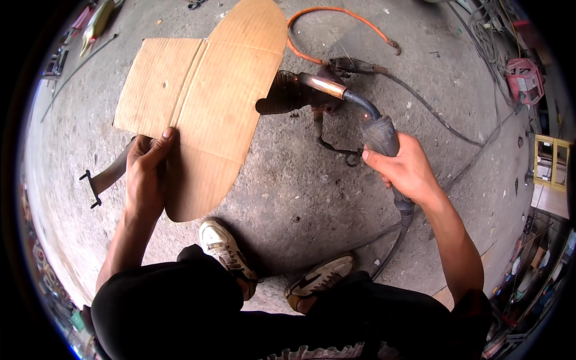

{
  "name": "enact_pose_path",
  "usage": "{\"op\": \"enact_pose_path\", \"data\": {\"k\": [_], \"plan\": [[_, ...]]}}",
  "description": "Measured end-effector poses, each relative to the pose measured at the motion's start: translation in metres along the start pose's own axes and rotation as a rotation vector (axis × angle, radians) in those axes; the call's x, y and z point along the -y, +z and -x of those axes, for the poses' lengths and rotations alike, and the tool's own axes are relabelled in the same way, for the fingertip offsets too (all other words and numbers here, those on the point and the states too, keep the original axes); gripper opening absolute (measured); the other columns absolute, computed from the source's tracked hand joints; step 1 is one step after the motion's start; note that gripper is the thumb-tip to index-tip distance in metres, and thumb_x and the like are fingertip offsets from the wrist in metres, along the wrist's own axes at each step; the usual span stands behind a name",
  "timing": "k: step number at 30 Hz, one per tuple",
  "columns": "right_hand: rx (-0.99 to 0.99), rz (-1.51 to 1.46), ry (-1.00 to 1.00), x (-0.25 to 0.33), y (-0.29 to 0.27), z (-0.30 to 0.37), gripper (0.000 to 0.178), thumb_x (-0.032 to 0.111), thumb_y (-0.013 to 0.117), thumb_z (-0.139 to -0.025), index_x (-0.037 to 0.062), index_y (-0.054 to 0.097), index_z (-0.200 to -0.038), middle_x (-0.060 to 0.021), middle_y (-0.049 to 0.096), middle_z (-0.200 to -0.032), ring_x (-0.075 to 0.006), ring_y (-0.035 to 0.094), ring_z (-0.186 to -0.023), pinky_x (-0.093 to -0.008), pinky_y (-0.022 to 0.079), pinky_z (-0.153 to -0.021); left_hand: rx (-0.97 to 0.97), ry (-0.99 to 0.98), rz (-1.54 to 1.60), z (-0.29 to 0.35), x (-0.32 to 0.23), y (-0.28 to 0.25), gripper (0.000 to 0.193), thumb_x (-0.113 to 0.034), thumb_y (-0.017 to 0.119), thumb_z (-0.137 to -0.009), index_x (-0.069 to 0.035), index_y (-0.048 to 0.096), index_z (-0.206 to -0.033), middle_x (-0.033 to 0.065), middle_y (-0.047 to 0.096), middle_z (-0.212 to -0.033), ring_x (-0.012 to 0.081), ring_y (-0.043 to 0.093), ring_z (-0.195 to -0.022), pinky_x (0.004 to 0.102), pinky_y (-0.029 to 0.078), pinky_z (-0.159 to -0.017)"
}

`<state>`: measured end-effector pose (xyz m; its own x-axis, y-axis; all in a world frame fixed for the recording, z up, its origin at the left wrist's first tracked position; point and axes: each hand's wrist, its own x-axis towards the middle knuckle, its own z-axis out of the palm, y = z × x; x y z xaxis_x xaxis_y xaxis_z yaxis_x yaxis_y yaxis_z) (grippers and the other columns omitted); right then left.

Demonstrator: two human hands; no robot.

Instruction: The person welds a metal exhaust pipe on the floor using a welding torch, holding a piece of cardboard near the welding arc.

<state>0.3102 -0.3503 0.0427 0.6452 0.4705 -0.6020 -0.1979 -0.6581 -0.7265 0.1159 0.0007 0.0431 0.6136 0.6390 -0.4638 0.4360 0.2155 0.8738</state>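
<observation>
Gripping the light, floppy cardboard sheet [201, 96] at its lower edge, left hand [146, 174] fingers clamp it, while right hand [407, 171] fingers wrap the stiff, heavier-looking welding torch [360, 111] handle.

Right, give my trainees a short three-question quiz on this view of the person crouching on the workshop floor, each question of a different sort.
1. True or false: the left hand holds a sheet of cardboard.
2. Which thing is the right hand closed on?
A. an orange cable
B. a welding torch
C. a hammer
3. Fill in: the torch's copper nozzle points at a small ____ part lying on the concrete floor.

Key
1. True: the thumb lies on top of its lower edge.
2. B: the welding torch, held by its handle; the orange cable lies untouched beyond it.
3. Metal: the metal part lies beside the cardboard.
</observation>
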Motion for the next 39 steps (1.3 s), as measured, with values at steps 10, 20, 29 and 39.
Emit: {"op": "enact_pose_path", "data": {"k": [10, 20, 29, 39], "plan": [[0.017, -0.016, 0.012, -0.008, -0.003, 0.0, 0.019, 0.019, 0.073, -0.088, 0.0036, 0.062, -0.087, 0.0016, 0.056, -0.066, -0.0071, 0.051, -0.053, -0.0267, 0.041, -0.048, -0.03, -0.002, 0.0, -0.009, 0.015, -0.014, 0.027, -0.022, 0.071, -0.098, 0.001, 0.058, -0.103, 0.0037, 0.064, -0.089, 0.0072, 0.056, -0.075, 0.0229, 0.044, -0.068], [0.093, -0.132, -0.021, -0.005, -0.006, 0.0, 0.018, 0.019, 0.073, -0.09, 0.0036, 0.063, -0.092, 0.0023, 0.055, -0.066, -0.0064, 0.05, -0.053, -0.0259, 0.042, -0.048, 0.009, -0.03, 0.027, -0.006, 0.012, -0.013, 0.032, -0.023, 0.067, -0.1, 0.003, 0.056, -0.115, 0.0063, 0.066, -0.1, 0.0101, 0.06, -0.087, 0.0251, 0.045, -0.078], [-0.09, 0.135, -0.099, -0.01, 0.015, -0.004, 0.023, 0.021, 0.074, -0.086, 0.0016, 0.065, -0.096, -0.005, 0.063, -0.073, -0.0164, 0.062, -0.068, -0.0352, 0.051, -0.064, -0.004, -0.059, 0.033, -0.011, 0.021, -0.026, 0.031, -0.022, 0.068, -0.1, 0.003, 0.058, -0.115, 0.0098, 0.068, -0.105, 0.0129, 0.063, -0.093, 0.0285, 0.049, -0.085], [-0.542, 0.629, 0.004, -0.049, -0.021, -0.052, 0.03, 0.017, 0.068, -0.089, -0.0038, 0.058, -0.109, -0.0222, 0.07, -0.081, -0.036, 0.072, -0.079, -0.0465, 0.056, -0.072, -0.003, -0.012, 0.13, 0.003, 0.015, -0.005, 0.036, -0.022, 0.07, -0.098, 0.005, 0.058, -0.12, 0.0102, 0.068, -0.108, 0.0126, 0.061, -0.095, 0.0277, 0.047, -0.087]]}}
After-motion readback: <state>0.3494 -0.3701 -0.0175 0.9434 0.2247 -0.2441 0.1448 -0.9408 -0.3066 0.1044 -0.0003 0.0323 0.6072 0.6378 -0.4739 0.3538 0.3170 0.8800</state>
